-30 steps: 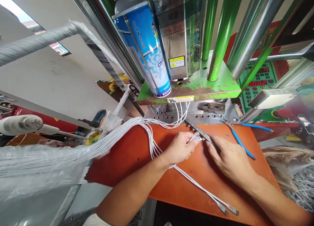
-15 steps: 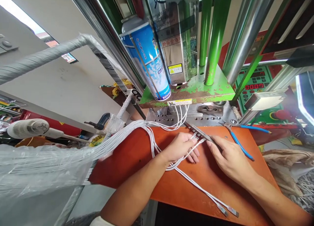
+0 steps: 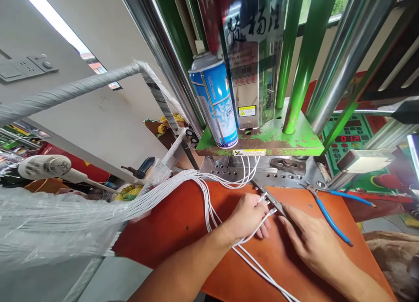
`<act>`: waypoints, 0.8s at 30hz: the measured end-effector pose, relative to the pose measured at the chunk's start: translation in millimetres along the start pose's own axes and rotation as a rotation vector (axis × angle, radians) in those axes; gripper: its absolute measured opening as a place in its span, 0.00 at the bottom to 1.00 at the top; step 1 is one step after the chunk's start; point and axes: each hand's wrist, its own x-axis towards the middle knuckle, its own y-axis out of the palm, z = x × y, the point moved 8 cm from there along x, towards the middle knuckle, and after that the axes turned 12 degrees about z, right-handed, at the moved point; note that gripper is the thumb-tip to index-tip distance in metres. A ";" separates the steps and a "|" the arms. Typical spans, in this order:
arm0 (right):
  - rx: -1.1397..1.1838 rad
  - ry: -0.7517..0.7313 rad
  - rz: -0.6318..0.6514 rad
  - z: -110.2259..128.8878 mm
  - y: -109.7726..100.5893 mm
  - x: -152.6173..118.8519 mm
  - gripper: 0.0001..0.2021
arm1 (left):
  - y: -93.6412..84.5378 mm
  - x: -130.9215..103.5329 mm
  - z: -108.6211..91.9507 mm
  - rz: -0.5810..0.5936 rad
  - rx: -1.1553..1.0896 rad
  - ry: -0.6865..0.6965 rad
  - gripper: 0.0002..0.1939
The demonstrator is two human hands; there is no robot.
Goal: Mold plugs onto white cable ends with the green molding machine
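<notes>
My left hand (image 3: 250,215) is closed on white cables (image 3: 207,202), its fingertips at their connector ends against a narrow slotted metal bar (image 3: 274,201). The fingers partly hide these ends, and one white connector (image 3: 272,211) shows beside the bar's near side. My right hand (image 3: 306,234) grips the bar's near right end between thumb and fingers. The bar slants across the orange work surface (image 3: 183,225), its far end by the press's steel plate (image 3: 222,167). Other white cables run under the green press plate (image 3: 278,147), where their ends are hidden.
Blue-handled pliers (image 3: 330,214) lie right of my right hand. A blue spray can (image 3: 218,105) stands on the green plate. A thick cable bundle (image 3: 157,189) comes from the left, near a small white fan (image 3: 46,167). A control panel (image 3: 348,134) is at the right.
The view has shifted, so everything sits lower and mostly farther right. The two loose cable ends at the front have left the frame. The panel's red digits differ. Both hands keep their hold.
</notes>
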 end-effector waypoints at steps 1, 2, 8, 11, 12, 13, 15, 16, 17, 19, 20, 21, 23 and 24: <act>0.002 -0.003 0.002 -0.3 -0.2 0.1 0.12 | 0.4 -1.2 -1.1 0.001 0.038 -0.006 0.16; 0.000 0.004 -0.006 -1.0 -1.2 0.1 0.13 | 0.0 -3.1 -3.8 -0.011 0.099 0.006 0.17; -0.027 0.057 -0.089 -1.5 -9.4 0.4 0.14 | -10.6 -25.2 -34.6 -0.331 0.529 0.304 0.10; -0.028 0.047 -0.069 -0.2 -9.4 2.3 0.13 | -10.1 -21.0 -32.4 -0.333 0.552 0.341 0.13; -0.025 0.046 -0.067 -0.3 -9.7 2.9 0.13 | -10.8 -18.1 -30.5 -0.325 0.540 0.336 0.14; -0.021 0.044 -0.070 -0.4 -10.2 3.5 0.13 | -11.9 -15.1 -28.4 -0.312 0.521 0.326 0.15; -0.019 0.038 -0.084 -0.3 -11.8 4.8 0.13 | -15.1 -9.4 -23.9 -0.267 0.453 0.289 0.18; -0.021 0.035 -0.089 -0.2 -12.5 5.4 0.12 | -16.6 -6.5 -20.8 -0.227 0.401 0.257 0.19; -0.022 0.035 -0.092 -0.2 -13.0 5.9 0.12 | -17.5 -3.8 -17.4 -0.173 0.340 0.221 0.19; -0.013 0.042 -0.094 -1.0 -13.7 6.2 0.12 | -20.0 -0.9 -12.4 -0.077 0.212 0.168 0.21; -0.004 0.049 -0.094 -1.8 -13.9 5.9 0.12 | -23.9 -1.1 -11.9 -0.069 0.167 0.161 0.21; 0.007 0.058 -0.093 -2.7 -14.0 5.5 0.12 | -29.6 -2.2 -12.8 -0.091 0.144 0.171 0.21; 0.022 0.072 -0.089 -4.2 -13.8 4.3 0.11 | -42.1 -5.2 -15.9 -0.172 0.133 0.211 0.21; 0.023 0.073 -0.088 -4.4 -13.7 3.8 0.11 | -46.3 -5.9 -16.4 -0.196 0.127 0.225 0.21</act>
